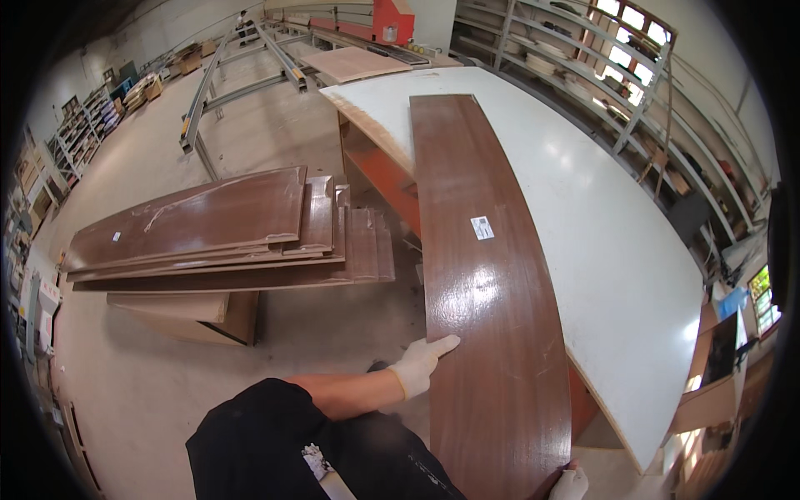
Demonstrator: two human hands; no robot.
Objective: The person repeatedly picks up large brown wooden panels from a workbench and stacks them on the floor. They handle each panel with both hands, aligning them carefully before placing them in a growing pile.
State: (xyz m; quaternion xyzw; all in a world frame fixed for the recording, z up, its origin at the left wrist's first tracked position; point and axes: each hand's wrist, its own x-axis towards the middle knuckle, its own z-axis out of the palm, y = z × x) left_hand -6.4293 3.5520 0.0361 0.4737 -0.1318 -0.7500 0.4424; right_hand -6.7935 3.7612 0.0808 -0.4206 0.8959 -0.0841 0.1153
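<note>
A long brown wood-grain board (492,308) with a small white label lies lengthwise in front of me, its far part over a white-topped table (617,275) and its near end sticking out toward my body. My left hand (421,365), in a pale work glove, grips the board's left edge, one digit stretched on the top face and the rest at or below the edge. At the near right corner, my gloved right hand (571,483) holds the board's edge; most of its fingers are hidden by the board and the picture's rim.
To the left, several brown boards (200,217) lie stacked on a low brown support (179,312). A metal rail frame (250,79) runs away at the far left, near a red machine (392,23). Shelving (575,67) lines the right wall. A person (243,23) stands far off.
</note>
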